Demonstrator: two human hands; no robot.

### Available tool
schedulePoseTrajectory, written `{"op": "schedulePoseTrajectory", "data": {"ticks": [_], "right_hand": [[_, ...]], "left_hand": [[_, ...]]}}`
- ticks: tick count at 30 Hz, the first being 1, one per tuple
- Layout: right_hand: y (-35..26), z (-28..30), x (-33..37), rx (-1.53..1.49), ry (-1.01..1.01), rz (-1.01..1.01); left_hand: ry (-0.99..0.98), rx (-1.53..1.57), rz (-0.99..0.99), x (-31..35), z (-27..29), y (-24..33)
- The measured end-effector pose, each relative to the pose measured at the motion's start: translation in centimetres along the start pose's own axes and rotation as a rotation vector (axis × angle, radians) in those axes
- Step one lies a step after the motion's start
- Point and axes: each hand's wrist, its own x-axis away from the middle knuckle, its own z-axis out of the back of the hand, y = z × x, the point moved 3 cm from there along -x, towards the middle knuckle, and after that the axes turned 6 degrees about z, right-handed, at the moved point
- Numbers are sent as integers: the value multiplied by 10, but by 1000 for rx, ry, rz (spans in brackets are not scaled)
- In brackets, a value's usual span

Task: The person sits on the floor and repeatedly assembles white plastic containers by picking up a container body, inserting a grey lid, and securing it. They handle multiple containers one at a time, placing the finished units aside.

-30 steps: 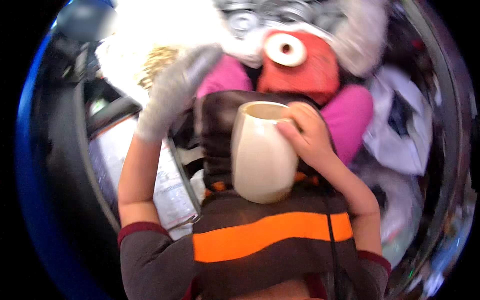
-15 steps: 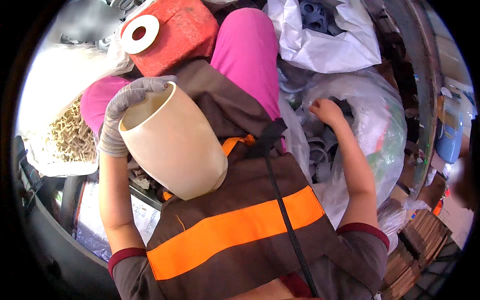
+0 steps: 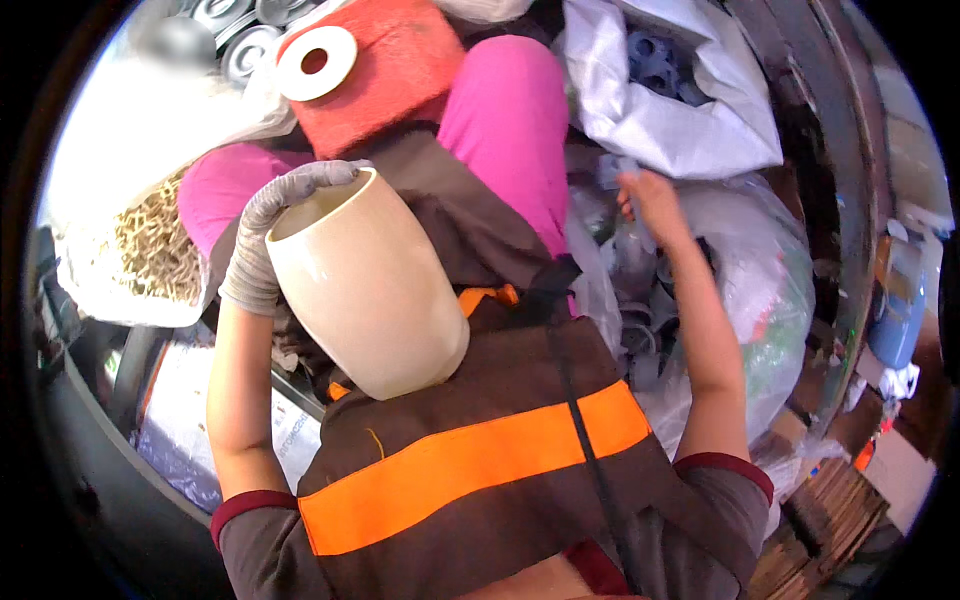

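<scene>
My left hand, in a grey knitted glove, grips the rim of a tall cream-coloured bin. The bin leans over my lap, its mouth tilted away from me, and its base rests by my apron. My bare right hand is closed, with a small pale grey plastic piece at its fingertips; its exact kind is too blurred to tell. Below that hand, a clear plastic bag lies open, holding several grey plastic parts.
A red block ahead of me carries a cream ring. At left stands a white sack of beige clips; at right, a white sack holds dark grey fittings. Stacked cardboard and a blue bottle lie farther right.
My right hand has risen out of the clear bag and moved away from me, now with a small grey piece at its fingertips. My left hand still holds the bin.
</scene>
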Motion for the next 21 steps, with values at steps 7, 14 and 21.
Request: {"op": "schedulePoseTrajectory", "data": {"ticks": [7,14,21], "right_hand": [[-136,-6,69,-758,-215,86],[-190,-36,82,-745,-384,242],[-223,-60,96,-494,-373,356]], "left_hand": [[-61,144,73,-16,-6,2],[-90,137,3,-7,3,0],[-158,153,-21,-1,-1,1]]}}
